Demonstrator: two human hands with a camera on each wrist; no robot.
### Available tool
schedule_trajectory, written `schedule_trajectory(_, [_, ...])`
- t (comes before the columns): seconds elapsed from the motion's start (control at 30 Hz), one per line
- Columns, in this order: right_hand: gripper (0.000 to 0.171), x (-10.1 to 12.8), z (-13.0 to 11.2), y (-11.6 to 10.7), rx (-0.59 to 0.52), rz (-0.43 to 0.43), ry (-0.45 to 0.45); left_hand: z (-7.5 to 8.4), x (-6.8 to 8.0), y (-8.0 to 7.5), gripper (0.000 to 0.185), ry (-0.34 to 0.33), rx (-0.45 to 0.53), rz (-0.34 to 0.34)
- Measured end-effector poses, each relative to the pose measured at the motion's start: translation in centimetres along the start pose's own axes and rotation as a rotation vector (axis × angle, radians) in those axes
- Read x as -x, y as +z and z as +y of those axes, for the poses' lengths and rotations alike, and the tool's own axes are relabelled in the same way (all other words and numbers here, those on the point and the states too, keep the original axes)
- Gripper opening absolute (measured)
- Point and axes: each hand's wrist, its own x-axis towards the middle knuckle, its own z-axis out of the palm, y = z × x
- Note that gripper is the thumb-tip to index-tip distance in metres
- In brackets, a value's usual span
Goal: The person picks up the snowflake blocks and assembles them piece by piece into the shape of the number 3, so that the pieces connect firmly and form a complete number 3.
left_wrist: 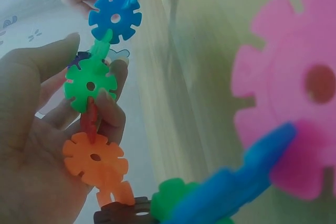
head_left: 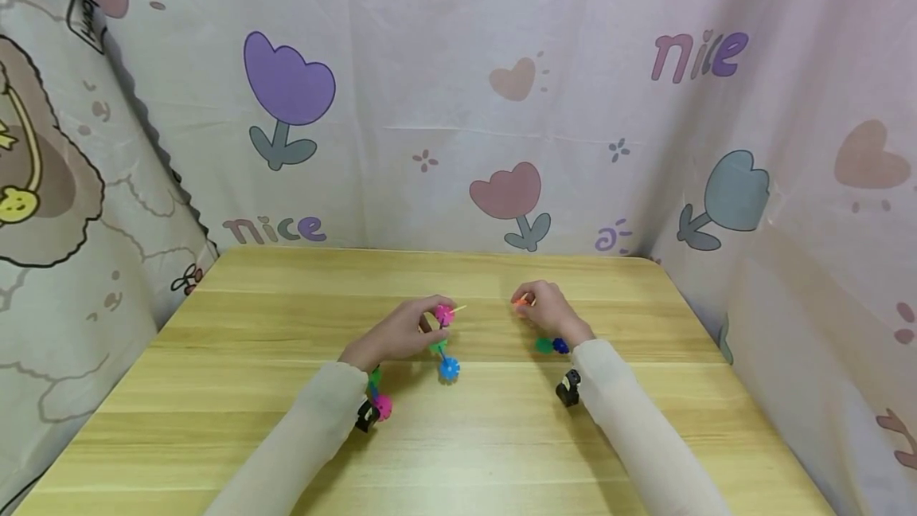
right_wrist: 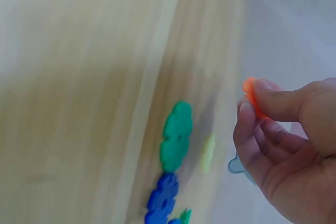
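Observation:
My left hand (head_left: 403, 331) holds a chain of interlocking notched plastic discs. In the left wrist view its thumb and fingers lie about a green disc (left_wrist: 86, 88) and a red one (left_wrist: 90, 124). A blue disc (left_wrist: 102, 22) sits above these, and an orange disc (left_wrist: 94, 156) below. The chain continues past a brown disc (left_wrist: 121, 214) to a large pink disc (left_wrist: 273, 77) close to the camera. To the right and apart from it, my right hand (head_left: 550, 313) pinches a single orange disc (right_wrist: 249, 88) between thumb and fingertips.
Under my right hand, a green disc (right_wrist: 176, 137) and a dark blue disc (right_wrist: 163, 198) lie on the wooden table (head_left: 458, 452), with a pale yellow disc (right_wrist: 208, 153) beside them. A patterned curtain (head_left: 430, 102) hangs behind the table's far edge and along both sides.

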Motion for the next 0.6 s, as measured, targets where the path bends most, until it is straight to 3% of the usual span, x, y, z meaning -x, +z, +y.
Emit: schedule_trajectory(0.6, [0.018, -0.1, -4.4, 0.2, -0.064, -0.030, -0.130, -0.1, 0.0, 0.0, 0.047, -0.002, 0.024, -0.012])
